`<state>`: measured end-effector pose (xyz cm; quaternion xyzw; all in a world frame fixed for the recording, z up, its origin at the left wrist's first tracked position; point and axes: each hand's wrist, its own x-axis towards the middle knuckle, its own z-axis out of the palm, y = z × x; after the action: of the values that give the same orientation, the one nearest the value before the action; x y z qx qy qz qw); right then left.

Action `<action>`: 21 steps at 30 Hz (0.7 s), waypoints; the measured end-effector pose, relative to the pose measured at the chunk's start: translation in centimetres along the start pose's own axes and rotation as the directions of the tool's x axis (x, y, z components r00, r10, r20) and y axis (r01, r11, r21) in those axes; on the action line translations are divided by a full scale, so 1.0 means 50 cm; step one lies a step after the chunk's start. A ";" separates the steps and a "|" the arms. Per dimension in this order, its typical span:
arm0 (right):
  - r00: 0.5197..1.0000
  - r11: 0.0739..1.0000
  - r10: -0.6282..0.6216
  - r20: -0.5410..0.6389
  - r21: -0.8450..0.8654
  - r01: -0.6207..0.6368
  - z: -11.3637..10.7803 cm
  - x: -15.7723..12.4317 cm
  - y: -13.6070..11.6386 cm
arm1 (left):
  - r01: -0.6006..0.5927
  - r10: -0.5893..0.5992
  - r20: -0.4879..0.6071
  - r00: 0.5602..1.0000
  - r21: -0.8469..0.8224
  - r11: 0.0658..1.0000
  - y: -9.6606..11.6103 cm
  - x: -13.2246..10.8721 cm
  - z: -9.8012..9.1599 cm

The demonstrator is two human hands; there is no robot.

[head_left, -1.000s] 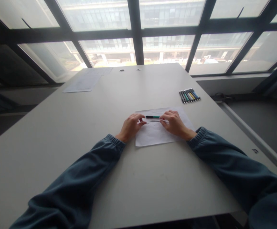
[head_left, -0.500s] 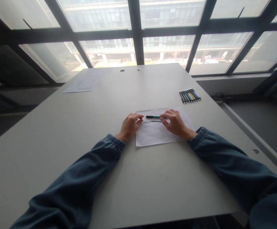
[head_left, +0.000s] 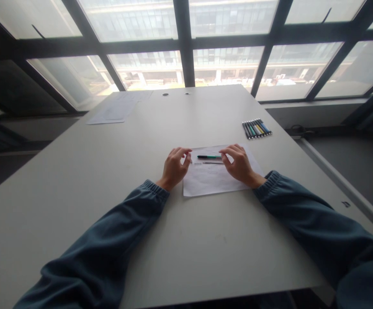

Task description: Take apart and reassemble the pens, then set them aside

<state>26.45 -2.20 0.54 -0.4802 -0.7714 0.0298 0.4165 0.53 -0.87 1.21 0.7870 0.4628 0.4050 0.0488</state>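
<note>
A white sheet of paper [head_left: 217, 180] lies before me with a black and green pen [head_left: 208, 157] on it. Just below the pen is a thin dark rod [head_left: 212, 163] that looks like a pen refill. To the rod's left sits a small pale piece [head_left: 197, 163], too small to name. My left hand [head_left: 174, 167] is at the paper's left edge, thumb and fingers apart, nothing visible in them. Over the right ends of the pen and rod, my right hand [head_left: 239, 165] hovers or rests with its thumb and index finger apart; it partly hides them.
Several pens [head_left: 256, 128] lie in a row beyond my right hand, near the right edge of the white table [head_left: 115, 171]. More paper sheets [head_left: 111, 112] lie at the far left. Large windows [head_left: 227, 64] stand behind the table.
My right hand has shifted slightly right, showing more of the pen and rod. The gap between my left thumb and index finger has widened.
</note>
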 end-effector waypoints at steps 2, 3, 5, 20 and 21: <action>1.000 1.000 0.007 -0.030 0.008 -0.007 0.001 0.000 0.002 | -0.001 0.001 -0.006 1.000 -0.005 1.000 0.003 0.001 -0.002; 0.999 1.000 0.008 -0.038 0.011 -0.007 0.001 0.000 0.003 | -0.007 0.007 -0.001 1.000 -0.006 1.000 0.004 0.001 -0.003; 0.999 1.000 0.009 -0.044 0.012 -0.008 0.002 0.000 0.004 | -0.027 0.027 0.006 1.000 -0.009 1.000 0.004 0.001 -0.004; 1.000 1.000 -0.003 -0.027 -0.020 0.002 0.003 0.003 0.009 | -0.110 0.108 0.058 0.992 0.032 0.993 -0.016 -0.002 0.004; 1.000 1.000 -0.007 -0.024 -0.025 0.007 0.004 0.003 0.010 | -0.119 0.115 0.070 0.991 0.044 0.992 -0.018 -0.003 0.005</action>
<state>26.66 -1.74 0.27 -0.4832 -0.7683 0.0128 0.4196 0.05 -0.40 0.57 0.8270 0.4236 0.3690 0.0215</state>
